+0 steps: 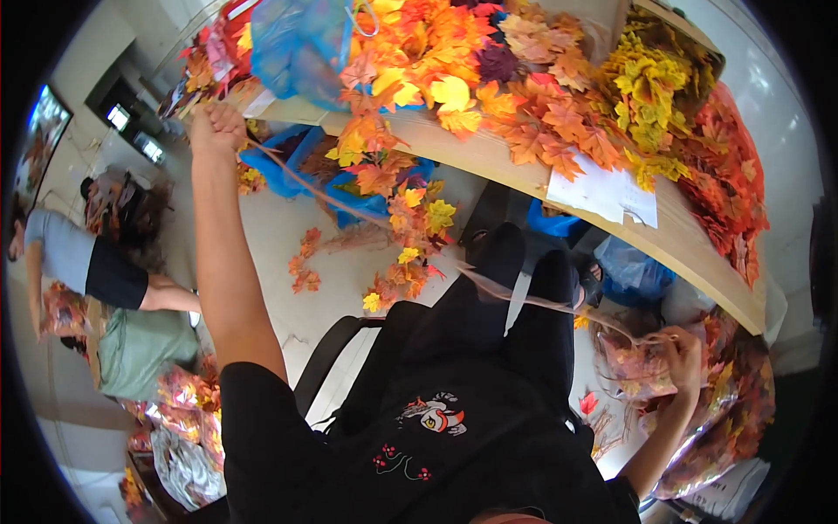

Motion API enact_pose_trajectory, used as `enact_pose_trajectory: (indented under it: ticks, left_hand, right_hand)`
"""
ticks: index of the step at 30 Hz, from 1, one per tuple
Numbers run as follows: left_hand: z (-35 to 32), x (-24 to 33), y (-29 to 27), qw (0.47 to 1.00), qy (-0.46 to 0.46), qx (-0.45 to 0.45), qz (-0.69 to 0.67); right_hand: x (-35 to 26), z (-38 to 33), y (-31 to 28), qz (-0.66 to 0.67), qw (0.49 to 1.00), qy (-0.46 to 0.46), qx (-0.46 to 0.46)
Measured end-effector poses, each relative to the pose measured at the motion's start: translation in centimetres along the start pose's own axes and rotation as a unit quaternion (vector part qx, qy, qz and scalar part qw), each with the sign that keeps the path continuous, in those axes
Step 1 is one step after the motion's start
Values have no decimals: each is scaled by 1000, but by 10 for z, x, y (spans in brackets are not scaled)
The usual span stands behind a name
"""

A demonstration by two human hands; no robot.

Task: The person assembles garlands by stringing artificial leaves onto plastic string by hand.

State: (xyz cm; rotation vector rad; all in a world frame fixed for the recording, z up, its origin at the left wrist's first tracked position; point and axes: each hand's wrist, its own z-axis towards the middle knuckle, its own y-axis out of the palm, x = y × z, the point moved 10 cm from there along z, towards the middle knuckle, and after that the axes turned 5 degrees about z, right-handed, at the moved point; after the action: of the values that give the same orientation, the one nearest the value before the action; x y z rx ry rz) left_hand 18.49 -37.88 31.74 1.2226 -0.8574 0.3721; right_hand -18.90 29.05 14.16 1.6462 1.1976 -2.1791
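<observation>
Stretched slantwise across my lap is a long bundle of thin brown strands point(493, 286), like cord or vine stems. Its upper left end is in my left hand point(218, 129), a closed fist raised near the table's left end. My right hand point(683, 360) is low at the right with its fingers closed around the other end, beside clear bags of leaves point(633, 367). A garland of orange and yellow artificial maple leaves point(410, 210) hangs over the table edge, by the middle of the strands.
Artificial leaves point(559, 122) are heaped on the wooden table point(489, 150), with a blue plastic bag point(301, 52) and white paper point(602, 194). A chair armrest point(327, 354) is at my left. Farther left are another person point(83, 253) and a green sack point(144, 349).
</observation>
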Motion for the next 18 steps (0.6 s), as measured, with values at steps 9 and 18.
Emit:
enact_pose_trajectory:
  ticks: [9,18]
  left_hand:
    - [-1,-5,-21,989,-54,87,-102]
    - [92,-23,-55,936,51,-109,330]
  right_hand:
    - [102,-6,-26,201,979,7,-39]
    - [219,-44,-64,12,999,13,34]
